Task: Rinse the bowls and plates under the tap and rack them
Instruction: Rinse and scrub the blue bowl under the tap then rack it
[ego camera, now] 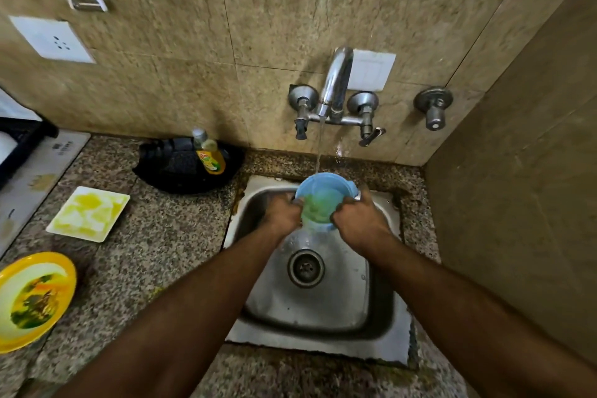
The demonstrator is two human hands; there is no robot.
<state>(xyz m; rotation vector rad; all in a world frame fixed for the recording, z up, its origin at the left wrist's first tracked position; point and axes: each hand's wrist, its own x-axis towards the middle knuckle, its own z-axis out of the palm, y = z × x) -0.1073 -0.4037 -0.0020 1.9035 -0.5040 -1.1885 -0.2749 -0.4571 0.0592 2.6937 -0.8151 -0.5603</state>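
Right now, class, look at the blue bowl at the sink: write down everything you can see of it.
The blue bowl is round, light blue and looks like plastic, with a small lug on its rim at the right. It is tilted, its opening facing the camera, above the back of the steel sink. The left hand and right hand grip its sides. The tap's stream falls onto its far rim; greenish water or residue shows inside.

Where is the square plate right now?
In the head view, the square plate lies on the counter left of the sink, between the black pan and the yellow bowl.
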